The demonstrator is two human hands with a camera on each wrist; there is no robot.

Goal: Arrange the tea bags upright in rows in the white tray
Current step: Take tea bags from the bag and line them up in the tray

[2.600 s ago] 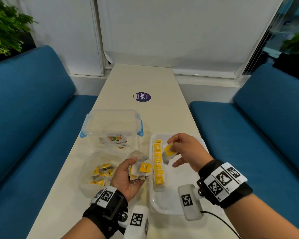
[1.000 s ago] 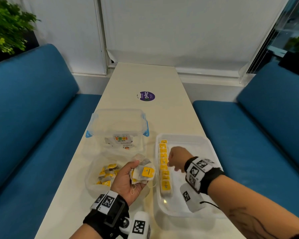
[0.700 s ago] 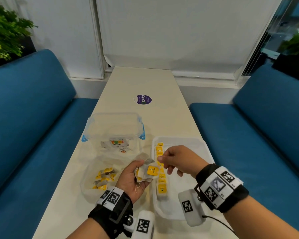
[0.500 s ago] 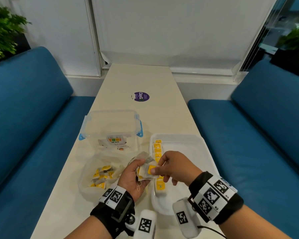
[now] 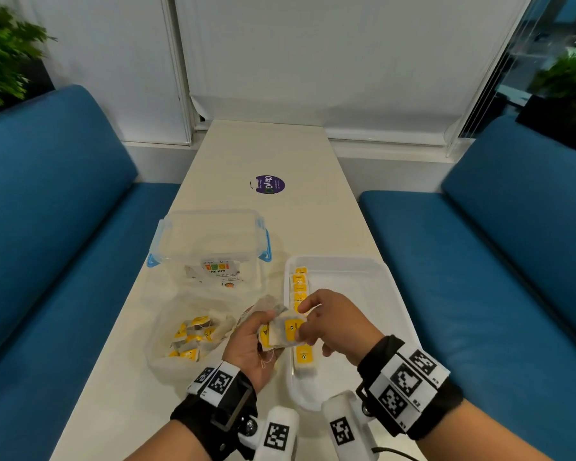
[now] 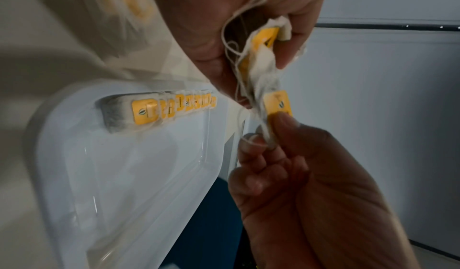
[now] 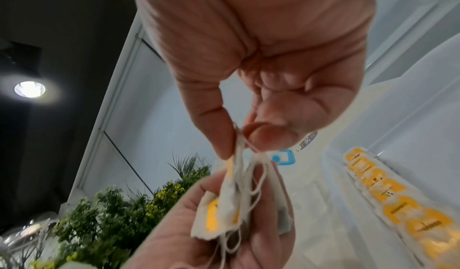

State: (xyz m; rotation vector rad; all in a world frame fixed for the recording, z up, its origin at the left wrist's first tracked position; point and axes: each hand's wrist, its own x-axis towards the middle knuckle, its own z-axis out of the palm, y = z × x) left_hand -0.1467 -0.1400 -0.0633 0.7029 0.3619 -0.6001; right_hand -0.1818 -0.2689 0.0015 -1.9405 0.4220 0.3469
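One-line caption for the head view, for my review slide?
Right hand pinches a tea bag from the bunch in the left hand, beside one row standing in the white tray.

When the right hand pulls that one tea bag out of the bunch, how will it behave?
Probably limp: the tea bag sags between the right hand and the bunch in the left hand. Likely light, since a fingertip pinch lifts it. Loose strings may snag its neighbours.

Both hands (image 5: 333, 322) on tea bags (image 5: 285, 331)
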